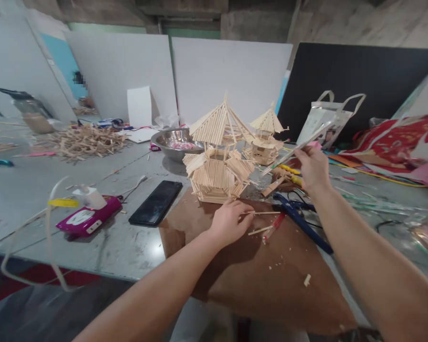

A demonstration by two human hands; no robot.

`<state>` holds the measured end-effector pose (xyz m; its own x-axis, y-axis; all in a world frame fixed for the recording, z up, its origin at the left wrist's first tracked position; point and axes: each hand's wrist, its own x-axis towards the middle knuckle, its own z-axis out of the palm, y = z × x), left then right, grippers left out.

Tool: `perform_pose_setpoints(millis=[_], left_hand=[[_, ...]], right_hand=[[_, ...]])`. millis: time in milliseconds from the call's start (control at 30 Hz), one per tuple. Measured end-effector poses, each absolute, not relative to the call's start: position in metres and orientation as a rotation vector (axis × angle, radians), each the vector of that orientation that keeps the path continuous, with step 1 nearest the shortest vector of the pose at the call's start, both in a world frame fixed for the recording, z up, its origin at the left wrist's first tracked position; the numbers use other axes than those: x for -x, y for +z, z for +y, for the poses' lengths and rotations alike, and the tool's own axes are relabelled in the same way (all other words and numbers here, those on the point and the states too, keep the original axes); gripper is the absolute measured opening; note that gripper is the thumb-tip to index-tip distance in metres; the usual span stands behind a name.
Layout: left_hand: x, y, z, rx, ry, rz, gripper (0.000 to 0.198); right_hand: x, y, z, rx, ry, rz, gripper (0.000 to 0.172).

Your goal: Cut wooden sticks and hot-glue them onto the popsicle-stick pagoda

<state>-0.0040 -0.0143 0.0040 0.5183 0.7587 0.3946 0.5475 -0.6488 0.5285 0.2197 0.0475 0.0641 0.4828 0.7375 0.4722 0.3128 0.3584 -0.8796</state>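
Note:
A pavilion model of thin wooden sticks (214,175) stands at the back edge of a brown board (264,270). My left hand (231,222) is closed at its front base, fingers around a thin stick (267,213) that points right. Raised at the right, my right hand (312,168) grips a long thin pale strip (288,154), slanting down toward the left; its exact kind is unclear. Blue-handled pliers (299,221) lie below that hand. Near them are a red-and-clear tube (274,228) and a short loose stick (258,231).
Behind stands a smaller stick pavilion (266,137), left of a white bag (323,121). A metal bowl (178,142), a stick pile (87,142), a black phone (156,203), a purple power strip (89,216) with a cable and a bottle (32,111) occupy the left side.

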Motion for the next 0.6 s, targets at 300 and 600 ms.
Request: perform_pose_setpoints(millis=[300, 600], left_hand=[[-0.001, -0.001, -0.016, -2.374, 0.817, 1.168, 0.038], [0.000, 0.001, -0.007, -2.395, 0.593, 1.343, 0.039]], right_hand=[[-0.183, 0.003, -0.032, 0.984, 1.037, -0.915, 0.021], [-0.187, -0.001, -0.027, 0.892, 1.098, -0.849, 0.021]])
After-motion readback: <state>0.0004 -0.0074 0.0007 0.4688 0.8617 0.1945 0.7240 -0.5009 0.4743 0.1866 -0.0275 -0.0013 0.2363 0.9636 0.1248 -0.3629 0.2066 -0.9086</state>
